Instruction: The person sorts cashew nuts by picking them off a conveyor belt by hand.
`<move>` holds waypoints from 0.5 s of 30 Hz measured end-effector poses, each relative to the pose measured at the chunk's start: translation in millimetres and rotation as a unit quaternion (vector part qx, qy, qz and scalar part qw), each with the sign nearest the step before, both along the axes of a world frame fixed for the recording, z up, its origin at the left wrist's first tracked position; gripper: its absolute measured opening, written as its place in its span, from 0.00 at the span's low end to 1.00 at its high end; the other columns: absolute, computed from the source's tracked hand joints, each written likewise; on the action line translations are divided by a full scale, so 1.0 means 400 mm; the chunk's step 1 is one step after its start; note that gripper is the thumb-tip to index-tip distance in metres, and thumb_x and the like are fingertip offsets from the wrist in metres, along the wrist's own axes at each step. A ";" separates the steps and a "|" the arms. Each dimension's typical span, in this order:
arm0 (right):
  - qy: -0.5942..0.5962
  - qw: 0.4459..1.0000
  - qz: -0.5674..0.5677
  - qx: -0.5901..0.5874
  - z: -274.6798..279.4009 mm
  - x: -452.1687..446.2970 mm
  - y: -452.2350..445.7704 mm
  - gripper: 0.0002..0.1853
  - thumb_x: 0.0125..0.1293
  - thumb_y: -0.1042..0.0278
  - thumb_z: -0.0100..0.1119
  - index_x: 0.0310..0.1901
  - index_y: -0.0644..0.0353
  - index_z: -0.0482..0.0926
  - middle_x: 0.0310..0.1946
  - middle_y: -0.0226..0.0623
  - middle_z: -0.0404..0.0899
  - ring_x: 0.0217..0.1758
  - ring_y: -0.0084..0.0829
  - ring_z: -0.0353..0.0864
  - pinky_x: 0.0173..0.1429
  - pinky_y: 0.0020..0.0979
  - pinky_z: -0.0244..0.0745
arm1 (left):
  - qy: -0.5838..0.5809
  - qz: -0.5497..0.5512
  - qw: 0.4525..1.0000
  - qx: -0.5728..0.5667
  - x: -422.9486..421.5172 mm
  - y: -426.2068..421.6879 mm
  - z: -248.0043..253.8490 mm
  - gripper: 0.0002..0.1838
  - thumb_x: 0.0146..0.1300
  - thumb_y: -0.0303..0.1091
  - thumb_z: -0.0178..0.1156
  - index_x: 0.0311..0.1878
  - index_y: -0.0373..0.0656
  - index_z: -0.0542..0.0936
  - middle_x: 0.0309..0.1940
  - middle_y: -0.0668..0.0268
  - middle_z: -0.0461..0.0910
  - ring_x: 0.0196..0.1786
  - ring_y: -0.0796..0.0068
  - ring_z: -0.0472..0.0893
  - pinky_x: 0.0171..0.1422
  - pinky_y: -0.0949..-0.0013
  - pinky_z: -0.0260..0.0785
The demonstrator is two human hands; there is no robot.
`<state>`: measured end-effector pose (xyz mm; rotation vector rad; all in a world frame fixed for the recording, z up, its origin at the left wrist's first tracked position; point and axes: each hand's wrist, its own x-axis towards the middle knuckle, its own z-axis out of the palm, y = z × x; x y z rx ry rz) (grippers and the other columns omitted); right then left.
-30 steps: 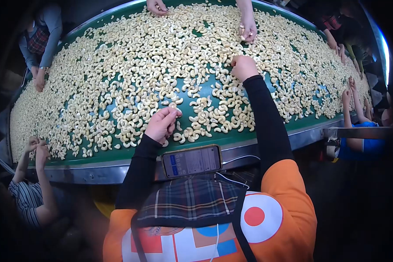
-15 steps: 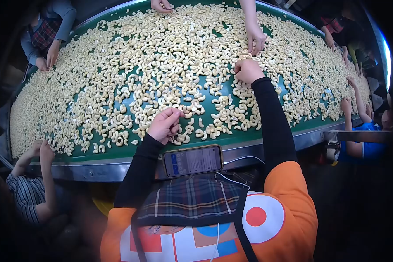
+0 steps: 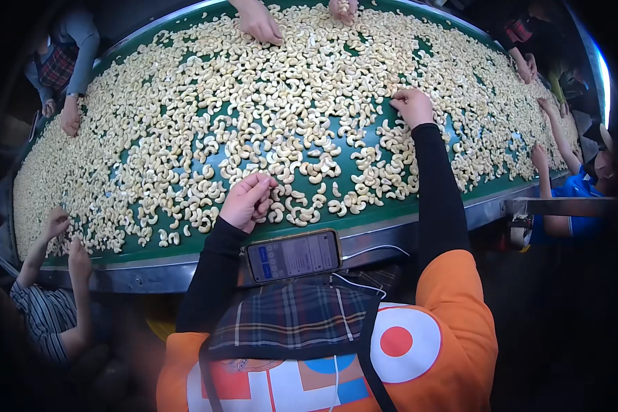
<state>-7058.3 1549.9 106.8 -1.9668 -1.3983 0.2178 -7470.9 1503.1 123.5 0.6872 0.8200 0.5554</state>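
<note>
Pale cashews point(image 3: 281, 103) lie scattered across a green belt point(image 3: 364, 218). My left hand point(image 3: 249, 202) is closed at the near side of the belt, thumb and fingertips pinched together beside a few cashews. Farther out and to the right, my right hand point(image 3: 413, 108) pinches down among the nuts. Whatever sits between the fingertips of either hand is too small or hidden to make out.
A phone point(image 3: 293, 256) with a white cable leans on the metal belt edge point(image 3: 374, 242) before me. Across the belt, another person's hand point(image 3: 261, 24) reaches into the nuts; a second hand point(image 3: 343, 9) holds cashews. Other people's hands work at both ends.
The cashews have shifted right with the belt. My right hand has moved right, my left slightly left. The hand across from me has pulled back from beside my right hand.
</note>
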 end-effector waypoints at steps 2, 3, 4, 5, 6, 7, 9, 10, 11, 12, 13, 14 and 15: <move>-0.041 0.993 0.005 -0.114 0.016 -0.016 0.006 0.10 0.55 0.64 0.60 0.28 0.63 0.79 0.23 0.34 0.77 0.25 0.25 0.76 0.31 0.25 0.71 | 0.001 0.002 1.000 -0.001 -0.027 0.005 0.003 0.09 0.67 0.36 0.49 0.39 0.40 0.73 0.18 0.77 0.62 0.15 0.89 0.60 0.16 0.83 0.46; -0.063 0.983 0.007 -0.171 0.020 -0.020 0.007 0.10 0.55 0.64 0.60 0.28 0.64 0.79 0.23 0.35 0.77 0.26 0.25 0.76 0.32 0.26 0.71 | 0.001 0.004 1.000 -0.003 -0.040 0.005 0.003 0.09 0.67 0.36 0.49 0.39 0.40 0.73 0.18 0.77 0.62 0.15 0.88 0.60 0.16 0.83 0.46; -0.063 0.983 0.006 -0.172 0.009 -0.025 -0.001 0.10 0.55 0.64 0.60 0.28 0.64 0.79 0.23 0.35 0.77 0.26 0.25 0.76 0.32 0.26 0.71 | 0.000 0.004 1.000 -0.007 -0.052 0.004 0.001 0.09 0.67 0.35 0.49 0.39 0.40 0.73 0.18 0.76 0.63 0.15 0.88 0.60 0.16 0.83 0.46; 0.158 0.984 -0.001 -0.081 -0.014 -0.028 -0.014 0.11 0.56 0.63 0.60 0.30 0.63 0.79 0.22 0.33 0.77 0.24 0.24 0.75 0.30 0.25 0.70 | -0.001 0.003 1.000 -0.008 -0.064 0.005 0.000 0.09 0.67 0.35 0.49 0.39 0.40 0.73 0.18 0.76 0.63 0.15 0.88 0.60 0.16 0.83 0.46; 0.369 0.929 -0.007 0.017 -0.027 -0.039 -0.023 0.11 0.56 0.62 0.61 0.32 0.63 0.79 0.21 0.31 0.77 0.22 0.22 0.74 0.28 0.24 0.69 | -0.006 -0.001 1.000 0.002 -0.077 0.010 -0.002 0.09 0.67 0.36 0.49 0.39 0.41 0.73 0.18 0.76 0.62 0.15 0.88 0.60 0.16 0.83 0.46; 0.560 0.821 -0.012 0.112 -0.035 -0.046 -0.024 0.12 0.56 0.62 0.61 0.34 0.63 0.79 0.20 0.29 0.77 0.20 0.21 0.73 0.25 0.23 0.68 | -0.009 -0.004 1.000 0.010 -0.089 0.012 -0.001 0.09 0.67 0.36 0.49 0.39 0.41 0.73 0.18 0.76 0.62 0.15 0.88 0.60 0.16 0.83 0.46; 0.429 0.900 -0.014 0.072 -0.043 -0.062 -0.015 0.11 0.56 0.62 0.60 0.33 0.63 0.78 0.21 0.31 0.77 0.22 0.22 0.75 0.28 0.24 0.69 | -0.011 -0.008 1.000 0.017 -0.110 0.013 -0.005 0.09 0.67 0.36 0.49 0.38 0.41 0.73 0.18 0.76 0.62 0.15 0.88 0.60 0.16 0.83 0.46; 0.288 0.957 -0.015 0.031 -0.042 -0.075 -0.010 0.10 0.56 0.63 0.59 0.31 0.62 0.78 0.23 0.33 0.78 0.24 0.24 0.76 0.30 0.25 0.71 | 0.001 -0.009 1.000 0.013 -0.118 0.013 -0.003 0.09 0.67 0.36 0.49 0.38 0.41 0.73 0.18 0.76 0.62 0.15 0.88 0.60 0.16 0.83 0.46; 0.139 0.990 -0.014 -0.011 -0.044 -0.087 -0.004 0.10 0.57 0.63 0.58 0.30 0.62 0.77 0.24 0.34 0.78 0.26 0.26 0.77 0.32 0.27 0.72 | 0.013 -0.009 1.000 0.010 -0.125 0.015 -0.002 0.09 0.67 0.35 0.48 0.39 0.41 0.73 0.18 0.76 0.62 0.15 0.88 0.60 0.16 0.83 0.46; 0.141 0.990 -0.013 -0.010 -0.049 -0.100 0.007 0.10 0.57 0.63 0.58 0.30 0.62 0.77 0.24 0.34 0.78 0.26 0.26 0.77 0.32 0.27 0.72 | 0.024 -0.008 1.000 0.007 -0.135 0.018 -0.001 0.09 0.67 0.35 0.48 0.39 0.40 0.72 0.18 0.76 0.62 0.15 0.88 0.60 0.17 0.84 0.46; -0.002 0.998 0.000 -0.069 -0.055 -0.114 0.019 0.10 0.58 0.62 0.57 0.30 0.61 0.76 0.22 0.31 0.76 0.23 0.23 0.73 0.28 0.24 0.67 | 0.026 -0.006 1.000 0.008 -0.146 0.020 -0.001 0.09 0.67 0.35 0.48 0.39 0.40 0.72 0.18 0.76 0.62 0.15 0.88 0.60 0.17 0.84 0.46; -0.146 0.981 0.013 -0.127 -0.041 -0.135 0.029 0.10 0.60 0.62 0.57 0.30 0.61 0.76 0.21 0.27 0.73 0.21 0.20 0.70 0.24 0.21 0.62 | 0.019 0.002 1.000 0.015 -0.155 0.022 0.006 0.09 0.67 0.36 0.49 0.38 0.40 0.73 0.17 0.76 0.62 0.15 0.88 0.60 0.17 0.84 0.46; -0.289 0.940 0.026 -0.181 -0.033 -0.153 0.036 0.10 0.61 0.61 0.56 0.31 0.60 0.75 0.19 0.24 0.71 0.18 0.18 0.67 0.20 0.18 0.56 | 0.011 0.009 1.000 0.023 -0.163 0.024 0.003 0.09 0.67 0.36 0.49 0.38 0.40 0.73 0.17 0.77 0.62 0.15 0.88 0.60 0.17 0.84 0.46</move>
